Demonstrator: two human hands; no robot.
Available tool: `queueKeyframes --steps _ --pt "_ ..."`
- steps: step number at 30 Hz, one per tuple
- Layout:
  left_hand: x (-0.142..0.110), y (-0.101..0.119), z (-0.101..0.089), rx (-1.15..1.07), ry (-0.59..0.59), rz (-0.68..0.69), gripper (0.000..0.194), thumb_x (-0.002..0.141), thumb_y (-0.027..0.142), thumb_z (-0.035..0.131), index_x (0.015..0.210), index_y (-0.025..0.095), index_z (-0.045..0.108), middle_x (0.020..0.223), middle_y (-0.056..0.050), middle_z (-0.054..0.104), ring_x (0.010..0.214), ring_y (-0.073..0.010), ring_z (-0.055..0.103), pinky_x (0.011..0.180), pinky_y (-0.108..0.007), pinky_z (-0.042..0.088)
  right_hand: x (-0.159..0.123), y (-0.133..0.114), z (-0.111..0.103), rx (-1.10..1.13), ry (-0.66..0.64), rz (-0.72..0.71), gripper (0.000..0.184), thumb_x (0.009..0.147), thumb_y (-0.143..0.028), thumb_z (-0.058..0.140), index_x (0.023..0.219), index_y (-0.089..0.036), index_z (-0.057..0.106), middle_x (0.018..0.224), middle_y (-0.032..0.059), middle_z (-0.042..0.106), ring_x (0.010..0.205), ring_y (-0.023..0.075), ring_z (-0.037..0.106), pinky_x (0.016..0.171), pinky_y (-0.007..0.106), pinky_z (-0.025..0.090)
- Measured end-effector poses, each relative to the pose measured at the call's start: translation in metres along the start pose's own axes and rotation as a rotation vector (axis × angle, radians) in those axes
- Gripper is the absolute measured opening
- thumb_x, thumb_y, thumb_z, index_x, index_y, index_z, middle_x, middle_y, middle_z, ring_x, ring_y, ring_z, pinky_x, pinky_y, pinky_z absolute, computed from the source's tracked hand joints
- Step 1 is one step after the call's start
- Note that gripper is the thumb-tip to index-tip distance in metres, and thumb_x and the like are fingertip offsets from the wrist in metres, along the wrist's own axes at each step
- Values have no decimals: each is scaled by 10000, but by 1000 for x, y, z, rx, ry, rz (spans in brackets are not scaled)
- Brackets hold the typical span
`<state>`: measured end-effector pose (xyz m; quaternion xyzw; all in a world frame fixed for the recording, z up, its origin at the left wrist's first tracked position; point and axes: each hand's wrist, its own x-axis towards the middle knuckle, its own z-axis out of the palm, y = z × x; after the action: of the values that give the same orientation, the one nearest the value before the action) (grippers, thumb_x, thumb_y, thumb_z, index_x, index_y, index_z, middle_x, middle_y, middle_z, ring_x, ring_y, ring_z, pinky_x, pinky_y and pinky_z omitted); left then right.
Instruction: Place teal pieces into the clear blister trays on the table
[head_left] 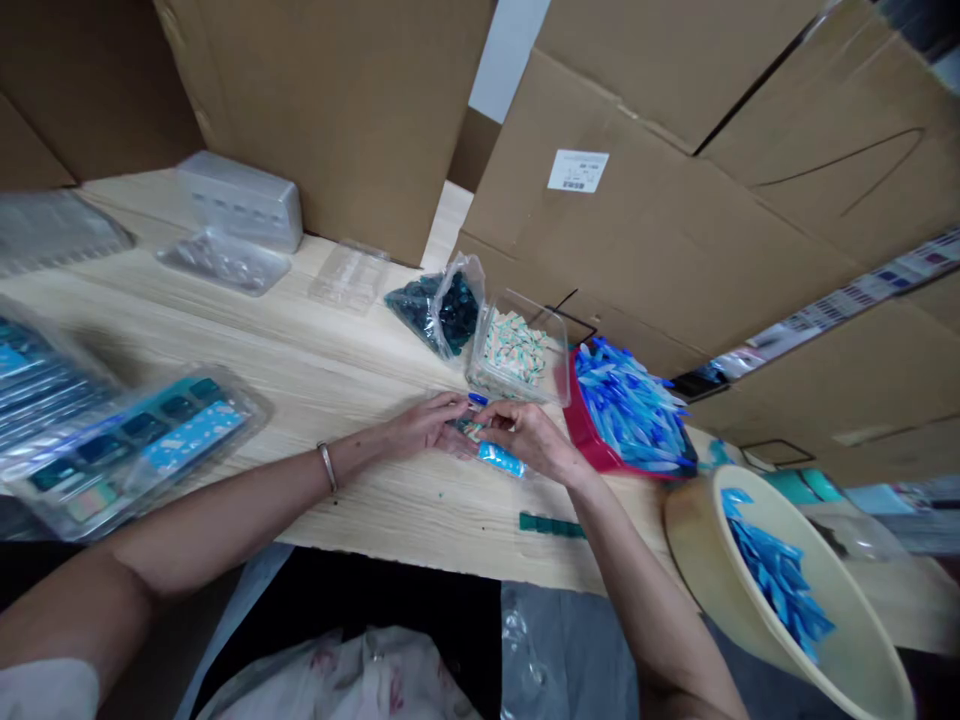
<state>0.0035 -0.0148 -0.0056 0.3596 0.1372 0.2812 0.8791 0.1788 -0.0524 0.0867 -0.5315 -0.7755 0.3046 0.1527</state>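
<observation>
Both hands meet over a small clear packet [501,459] with a bright blue printed end, above the wooden table. My left hand [429,424] pinches the packet's left side, its fingers partly closed. On the other side, my right hand [531,436] has its thumb and fingers bent together over the packet's top. Small pale and green pieces show inside, and a dark blue piece [478,399] peeks out between the hands. Just beyond them stands a clear tub [559,350] of pale-and-green pieces. Left of it is a plastic bag [442,310] of dark teal pieces.
A red tray [589,430] heaped with blue pointed pieces sits right of the tub. A cream basin [690,540] with blue packets stands farther right. Clear packed cases [142,450] lie at left. A green strip [551,525] is near the front edge; cardboard boxes [600,230] stand behind.
</observation>
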Motion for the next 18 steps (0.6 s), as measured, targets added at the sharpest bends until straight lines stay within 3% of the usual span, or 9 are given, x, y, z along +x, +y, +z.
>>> queueKeyframes --steps 5,10,18 --pt "1 -1 -1 21 10 -9 295 831 335 545 1073 180 476 1032 -99 599 785 -241 669 704 -413 533 7 -4 8 -137 23 -140 154 771 -114 582 879 -181 668 778 10 641 642 105 537 603 213 387" --pt "2 -3 -3 6 8 6 279 832 326 546 1062 176 496 981 -83 600 786 -220 654 708 -437 535 10 -9 8 -196 -109 -268 178 771 -51 550 851 -174 651 842 31 650 803 141 584 703 235 404" --pt "4 -8 -9 -40 -20 35 245 838 323 538 1031 176 503 939 -65 591 777 -202 645 699 -437 539 8 -7 19 -165 -1 -176 181 760 -26 544 804 -167 649 869 43 601 794 136 556 705 246 414"
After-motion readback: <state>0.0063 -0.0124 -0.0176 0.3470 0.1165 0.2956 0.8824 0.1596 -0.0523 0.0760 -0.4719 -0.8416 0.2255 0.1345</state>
